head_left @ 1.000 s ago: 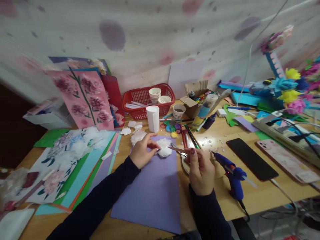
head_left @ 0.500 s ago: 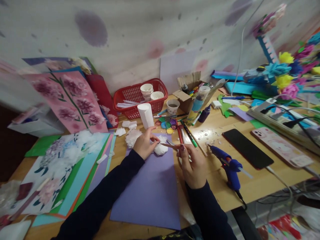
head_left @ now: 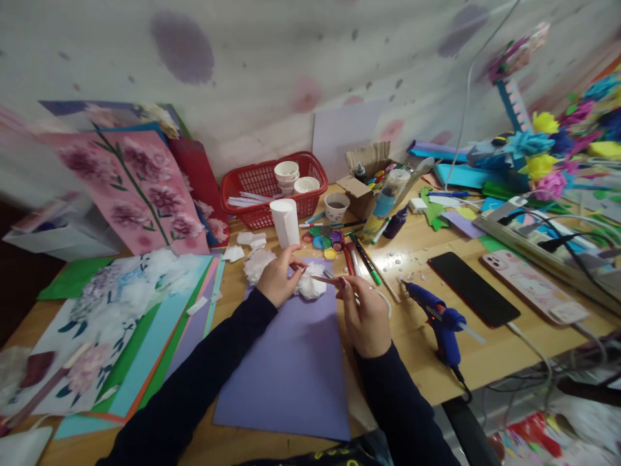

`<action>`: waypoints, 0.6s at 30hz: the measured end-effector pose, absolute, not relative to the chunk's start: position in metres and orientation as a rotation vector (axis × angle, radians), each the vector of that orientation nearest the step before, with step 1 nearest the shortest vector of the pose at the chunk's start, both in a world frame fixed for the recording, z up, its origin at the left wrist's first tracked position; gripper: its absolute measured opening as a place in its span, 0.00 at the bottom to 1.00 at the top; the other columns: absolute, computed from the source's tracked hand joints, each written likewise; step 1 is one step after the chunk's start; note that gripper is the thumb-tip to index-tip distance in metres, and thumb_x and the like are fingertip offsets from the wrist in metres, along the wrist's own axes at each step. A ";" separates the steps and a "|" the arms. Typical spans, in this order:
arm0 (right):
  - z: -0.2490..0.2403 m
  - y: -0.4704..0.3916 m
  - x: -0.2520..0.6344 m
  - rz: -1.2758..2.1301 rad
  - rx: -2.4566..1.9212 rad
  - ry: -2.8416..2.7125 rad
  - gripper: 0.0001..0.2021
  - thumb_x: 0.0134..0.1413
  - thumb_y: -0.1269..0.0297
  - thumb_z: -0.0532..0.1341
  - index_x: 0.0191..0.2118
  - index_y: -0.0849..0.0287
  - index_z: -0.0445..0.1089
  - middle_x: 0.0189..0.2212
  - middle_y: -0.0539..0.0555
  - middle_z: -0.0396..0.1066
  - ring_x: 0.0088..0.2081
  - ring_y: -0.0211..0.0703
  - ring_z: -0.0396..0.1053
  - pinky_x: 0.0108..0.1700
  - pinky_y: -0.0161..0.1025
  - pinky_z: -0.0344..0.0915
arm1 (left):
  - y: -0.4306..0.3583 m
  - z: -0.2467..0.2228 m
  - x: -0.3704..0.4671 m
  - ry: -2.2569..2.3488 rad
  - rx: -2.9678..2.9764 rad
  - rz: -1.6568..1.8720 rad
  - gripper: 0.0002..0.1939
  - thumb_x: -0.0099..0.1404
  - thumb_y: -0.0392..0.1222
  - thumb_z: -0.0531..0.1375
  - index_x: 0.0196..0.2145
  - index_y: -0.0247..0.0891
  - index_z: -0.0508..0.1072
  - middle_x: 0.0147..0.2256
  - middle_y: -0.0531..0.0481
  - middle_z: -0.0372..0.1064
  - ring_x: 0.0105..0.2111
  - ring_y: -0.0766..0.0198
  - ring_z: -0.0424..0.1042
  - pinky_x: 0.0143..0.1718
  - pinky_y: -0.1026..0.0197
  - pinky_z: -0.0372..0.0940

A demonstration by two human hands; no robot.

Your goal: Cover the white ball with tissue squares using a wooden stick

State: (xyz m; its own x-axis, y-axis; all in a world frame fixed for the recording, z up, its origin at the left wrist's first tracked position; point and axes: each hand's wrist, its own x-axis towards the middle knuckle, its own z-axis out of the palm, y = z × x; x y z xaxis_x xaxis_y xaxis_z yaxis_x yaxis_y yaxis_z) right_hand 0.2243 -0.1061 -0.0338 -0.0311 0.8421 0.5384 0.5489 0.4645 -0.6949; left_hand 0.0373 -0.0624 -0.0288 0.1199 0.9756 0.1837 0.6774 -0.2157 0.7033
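A white crumpled paper flower (head_left: 311, 285) lies near the top of the purple sheet (head_left: 286, 369). At its left edge, my left hand (head_left: 279, 278) is closed, with thumb and fingertips pinched on the paper. My right hand (head_left: 365, 316) grips what look like scissors (head_left: 324, 279), their thin pointed blade reaching left over the flower and a pale loop showing behind the hand. How far the blades are apart cannot be made out. A second white paper flower (head_left: 259, 265) sits just beyond my left hand, beside a white paper roll (head_left: 284, 223) standing upright.
A blue glue gun (head_left: 439, 317) and two phones (head_left: 473, 288) lie to the right. Paint pots (head_left: 323, 241), pens (head_left: 366, 259), a paper cup of liquid (head_left: 336, 207) and a red basket (head_left: 247, 213) stand behind. Coloured sheets (head_left: 140, 362) cover the left side.
My right hand has shifted slightly left and up, with the blade tip still over the flower. My left hand stays at the flower's edge. The whole view has tilted a little.
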 end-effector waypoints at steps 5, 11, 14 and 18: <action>-0.022 -0.100 0.219 0.299 -1.239 -1.786 0.12 0.65 0.62 0.50 0.36 0.58 0.69 0.28 0.55 0.73 0.29 0.43 0.70 0.35 0.38 0.64 | -0.088 -0.035 0.005 1.645 1.938 0.900 0.22 0.59 0.33 0.57 0.52 0.35 0.62 0.41 0.44 0.75 0.40 0.59 0.74 0.46 0.53 0.67; -0.012 -0.079 0.204 0.229 -1.333 -1.892 0.14 0.64 0.60 0.49 0.33 0.58 0.68 0.24 0.56 0.71 0.27 0.46 0.68 0.33 0.39 0.58 | -0.121 -0.053 -0.022 1.657 2.030 0.820 0.26 0.60 0.34 0.55 0.57 0.37 0.58 0.50 0.40 0.72 0.51 0.56 0.71 0.55 0.48 0.63; -0.009 -0.071 0.199 0.212 -1.348 -1.905 0.15 0.63 0.59 0.49 0.29 0.58 0.67 0.24 0.57 0.71 0.27 0.46 0.68 0.32 0.39 0.57 | -0.126 -0.057 -0.022 1.632 2.112 0.733 0.27 0.61 0.34 0.54 0.58 0.36 0.56 0.51 0.40 0.72 0.53 0.54 0.70 0.56 0.48 0.64; -0.004 -0.073 0.201 0.208 -1.362 -1.850 0.16 0.64 0.59 0.49 0.29 0.57 0.68 0.22 0.54 0.70 0.25 0.43 0.67 0.30 0.37 0.57 | -0.126 -0.061 -0.019 1.618 2.167 0.672 0.27 0.62 0.33 0.54 0.59 0.34 0.57 0.51 0.38 0.72 0.53 0.52 0.70 0.55 0.47 0.64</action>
State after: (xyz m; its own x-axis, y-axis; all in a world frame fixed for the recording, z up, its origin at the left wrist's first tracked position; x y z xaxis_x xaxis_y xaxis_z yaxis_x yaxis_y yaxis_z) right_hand 0.2014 -0.0733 -0.0039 -0.0882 0.8581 0.5059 0.7246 0.4038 -0.5585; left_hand -0.0186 -0.1264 -0.0609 0.2341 0.9587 0.1614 0.7913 -0.2844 0.5413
